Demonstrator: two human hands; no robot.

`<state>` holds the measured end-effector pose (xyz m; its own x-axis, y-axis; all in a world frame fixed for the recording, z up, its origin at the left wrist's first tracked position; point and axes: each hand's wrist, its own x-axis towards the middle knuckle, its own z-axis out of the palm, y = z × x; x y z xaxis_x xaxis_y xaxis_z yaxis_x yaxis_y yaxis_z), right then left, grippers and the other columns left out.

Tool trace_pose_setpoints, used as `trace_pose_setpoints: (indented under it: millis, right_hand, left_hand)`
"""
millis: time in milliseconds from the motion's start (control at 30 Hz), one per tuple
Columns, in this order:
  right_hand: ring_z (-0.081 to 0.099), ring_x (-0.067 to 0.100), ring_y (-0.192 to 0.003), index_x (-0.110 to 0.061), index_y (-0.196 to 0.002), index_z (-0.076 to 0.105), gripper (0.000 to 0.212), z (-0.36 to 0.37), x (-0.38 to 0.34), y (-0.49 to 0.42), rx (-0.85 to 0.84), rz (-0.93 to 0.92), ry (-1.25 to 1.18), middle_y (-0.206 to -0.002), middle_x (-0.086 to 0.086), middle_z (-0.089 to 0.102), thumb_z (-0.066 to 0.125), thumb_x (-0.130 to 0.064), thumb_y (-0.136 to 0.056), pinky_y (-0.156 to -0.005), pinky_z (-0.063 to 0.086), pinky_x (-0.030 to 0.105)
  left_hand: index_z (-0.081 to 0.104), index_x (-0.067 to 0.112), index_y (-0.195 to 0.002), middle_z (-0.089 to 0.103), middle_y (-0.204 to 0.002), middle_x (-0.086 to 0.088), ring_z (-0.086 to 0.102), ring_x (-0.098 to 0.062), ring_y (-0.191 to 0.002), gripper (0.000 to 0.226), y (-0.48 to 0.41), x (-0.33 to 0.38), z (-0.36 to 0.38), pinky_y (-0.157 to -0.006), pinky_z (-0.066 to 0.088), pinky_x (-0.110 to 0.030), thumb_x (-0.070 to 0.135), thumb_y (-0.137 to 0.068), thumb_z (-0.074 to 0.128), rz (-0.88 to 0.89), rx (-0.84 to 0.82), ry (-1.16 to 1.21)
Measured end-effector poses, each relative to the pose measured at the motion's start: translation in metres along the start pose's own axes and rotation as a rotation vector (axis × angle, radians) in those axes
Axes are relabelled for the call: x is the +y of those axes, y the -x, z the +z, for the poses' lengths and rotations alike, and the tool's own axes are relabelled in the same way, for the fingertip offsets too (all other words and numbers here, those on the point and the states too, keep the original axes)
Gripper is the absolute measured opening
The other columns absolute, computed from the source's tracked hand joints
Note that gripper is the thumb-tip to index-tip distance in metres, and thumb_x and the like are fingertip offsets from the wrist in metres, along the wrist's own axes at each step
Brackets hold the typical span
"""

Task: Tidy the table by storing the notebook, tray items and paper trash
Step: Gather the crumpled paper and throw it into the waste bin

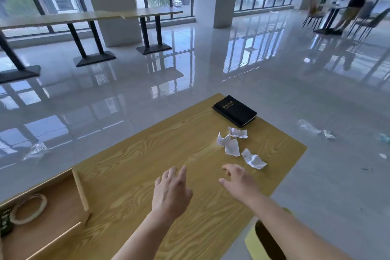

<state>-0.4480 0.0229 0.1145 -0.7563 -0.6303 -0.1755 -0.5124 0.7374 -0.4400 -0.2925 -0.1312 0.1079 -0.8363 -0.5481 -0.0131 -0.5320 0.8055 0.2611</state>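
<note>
Tray at the table's near left corner holds a tape roll. Over the middle, the left hand is spread wide, holding nothing. Beside it, the right hand has loose, parted fingers, also holding nothing, near three crumpled paper scraps. The black notebook lies closed beyond them, by the far edge.
</note>
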Motion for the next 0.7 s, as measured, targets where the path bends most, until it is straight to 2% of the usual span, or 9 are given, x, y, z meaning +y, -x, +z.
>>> trace_pose_setpoints:
  millis: [167, 300, 400, 500, 633, 700]
  right_hand:
    - [0.056, 0.02, -0.115, -0.021, -0.135, 0.052, 0.046, -0.02, 0.08, -0.019, 0.0, 0.057, -0.015, -0.125, 0.001, 0.058, 0.063, -0.034, -0.093, -0.086, 0.048, 0.033]
    - [0.055, 0.024, -0.115, -0.02, -0.131, 0.053, 0.041, -0.037, 0.126, -0.05, 0.013, 0.023, -0.018, -0.125, 0.003, 0.057, 0.064, -0.029, -0.093, -0.087, 0.049, 0.035]
    - [0.047, 0.027, -0.121, -0.018, -0.129, 0.054, 0.036, -0.04, 0.147, -0.071, -0.016, 0.0, -0.003, -0.133, 0.004, 0.053, 0.062, -0.026, -0.094, -0.09, 0.047, 0.036]
    - [0.042, 0.026, -0.124, -0.018, -0.135, 0.05, 0.039, -0.038, 0.161, -0.089, -0.063, -0.049, 0.064, -0.138, 0.003, 0.048, 0.057, -0.024, -0.097, -0.1, 0.039, 0.035]
    - [0.041, 0.024, -0.119, -0.02, -0.14, 0.043, 0.043, -0.031, 0.174, -0.115, -0.112, -0.119, 0.196, -0.138, 0.002, 0.046, 0.053, -0.016, -0.098, -0.097, 0.042, 0.032]
    - [0.041, 0.023, -0.12, -0.024, -0.141, 0.038, 0.052, -0.025, 0.18, -0.125, -0.122, -0.144, 0.288, -0.138, 0.001, 0.044, 0.054, -0.008, -0.094, -0.094, 0.045, 0.033]
  left_hand:
    - [0.033, 0.028, -0.146, 0.048, -0.133, 0.001, 0.048, -0.021, -0.122, 0.064, -0.028, 0.064, 0.039, -0.1, 0.04, -0.036, 0.039, -0.085, 0.049, 0.01, -0.062, 0.018]
    - [0.04, 0.03, -0.142, 0.051, -0.13, 0.003, 0.05, -0.021, -0.12, 0.055, -0.059, 0.11, 0.065, -0.096, 0.043, -0.035, 0.039, -0.088, 0.05, 0.013, -0.079, 0.038]
    - [0.049, 0.027, -0.134, 0.054, -0.127, 0.002, 0.052, -0.022, -0.115, 0.045, -0.084, 0.132, 0.078, -0.092, 0.045, -0.035, 0.035, -0.09, 0.051, 0.003, -0.073, 0.051]
    - [0.055, 0.024, -0.126, 0.056, -0.12, 0.003, 0.053, -0.021, -0.111, 0.037, -0.11, 0.144, 0.089, -0.088, 0.046, -0.034, 0.035, -0.091, 0.052, 0.028, -0.071, 0.042]
    - [0.056, 0.024, -0.119, 0.057, -0.112, 0.003, 0.054, -0.022, -0.107, 0.03, -0.152, 0.152, 0.109, -0.084, 0.047, -0.034, 0.039, -0.093, 0.053, 0.091, -0.063, 0.017]
    - [0.055, 0.023, -0.122, 0.057, -0.113, 0.003, 0.053, -0.023, -0.109, 0.03, -0.173, 0.153, 0.121, -0.084, 0.045, -0.032, 0.033, -0.093, 0.052, 0.118, -0.056, 0.021]
